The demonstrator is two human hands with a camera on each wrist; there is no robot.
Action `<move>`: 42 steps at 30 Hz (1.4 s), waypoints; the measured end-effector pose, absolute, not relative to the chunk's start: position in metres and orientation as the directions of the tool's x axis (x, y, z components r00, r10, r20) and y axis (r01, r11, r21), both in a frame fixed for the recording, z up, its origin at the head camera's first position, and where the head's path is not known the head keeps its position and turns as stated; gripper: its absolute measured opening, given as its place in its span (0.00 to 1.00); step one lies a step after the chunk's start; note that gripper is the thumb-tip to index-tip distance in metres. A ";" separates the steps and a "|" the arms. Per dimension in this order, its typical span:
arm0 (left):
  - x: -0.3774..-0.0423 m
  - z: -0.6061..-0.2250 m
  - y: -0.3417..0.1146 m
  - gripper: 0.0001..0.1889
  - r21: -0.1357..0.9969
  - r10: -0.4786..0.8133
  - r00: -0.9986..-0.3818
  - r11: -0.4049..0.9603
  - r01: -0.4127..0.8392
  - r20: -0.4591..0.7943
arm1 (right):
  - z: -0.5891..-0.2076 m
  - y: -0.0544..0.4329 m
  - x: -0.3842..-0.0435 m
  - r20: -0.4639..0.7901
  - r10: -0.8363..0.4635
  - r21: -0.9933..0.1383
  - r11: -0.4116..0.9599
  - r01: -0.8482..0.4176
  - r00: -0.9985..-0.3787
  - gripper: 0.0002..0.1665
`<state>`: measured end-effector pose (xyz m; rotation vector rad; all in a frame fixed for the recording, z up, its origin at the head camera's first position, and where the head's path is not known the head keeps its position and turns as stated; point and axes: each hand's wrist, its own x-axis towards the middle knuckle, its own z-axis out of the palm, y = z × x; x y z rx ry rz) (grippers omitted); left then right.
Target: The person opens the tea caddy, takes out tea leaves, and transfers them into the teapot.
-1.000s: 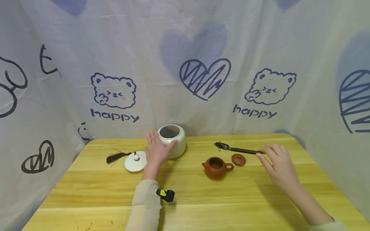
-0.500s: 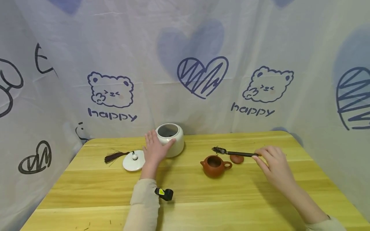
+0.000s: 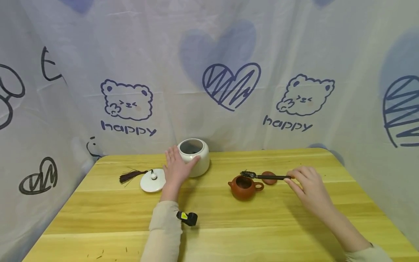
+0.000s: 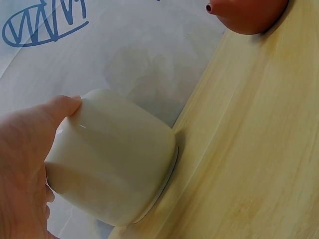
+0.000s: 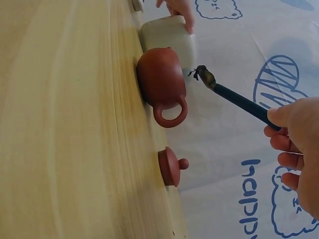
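Note:
My left hand (image 3: 176,169) holds the side of a white ceramic jar (image 3: 202,163), thumb at the front and fingers along its left. The jar is uncovered, with something dark low inside. In the left wrist view, the thumb lies near the jar's rim. My right hand (image 3: 309,187) pinches the end of a dark-handled tea scoop (image 3: 271,177), held nearly level. Dark tea leaves (image 5: 195,73) stick out from its tip. That tip is above the back rim of a small reddish-brown teapot (image 3: 242,193), whose top is uncovered.
The teapot lid (image 3: 269,182) lies behind the teapot's handle. Left of the jar, a white jar lid (image 3: 153,185) with a dark tassel (image 3: 131,177) rests on the wooden table (image 3: 229,233). A few leaf bits lie near the front left. A printed curtain (image 3: 229,123) stands right behind the table.
The tea scoop has moved left and down, from behind the teapot to over its rim, with my right hand following. My left hand stays on the jar.

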<state>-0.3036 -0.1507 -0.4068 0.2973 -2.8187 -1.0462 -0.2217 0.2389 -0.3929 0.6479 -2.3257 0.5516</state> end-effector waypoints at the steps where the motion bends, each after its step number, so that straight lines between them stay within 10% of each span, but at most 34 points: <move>1: -0.304 -0.407 -0.151 0.59 0.655 -0.225 -0.973 0.743 -0.141 0.046 | -0.393 0.239 -0.222 0.683 -0.304 -0.211 0.789 -0.577 -0.665 0.10; 31: -0.306 -0.408 -0.147 0.60 0.651 -0.229 -0.973 0.744 -0.152 0.034 | -0.399 0.241 -0.221 0.696 -0.350 -0.159 0.776 -0.611 -0.627 0.09; 42: -0.304 -0.406 -0.149 0.60 0.651 -0.232 -0.972 0.743 -0.157 0.031 | -0.400 0.236 -0.223 0.745 -0.354 -0.128 0.755 -0.643 -0.565 0.39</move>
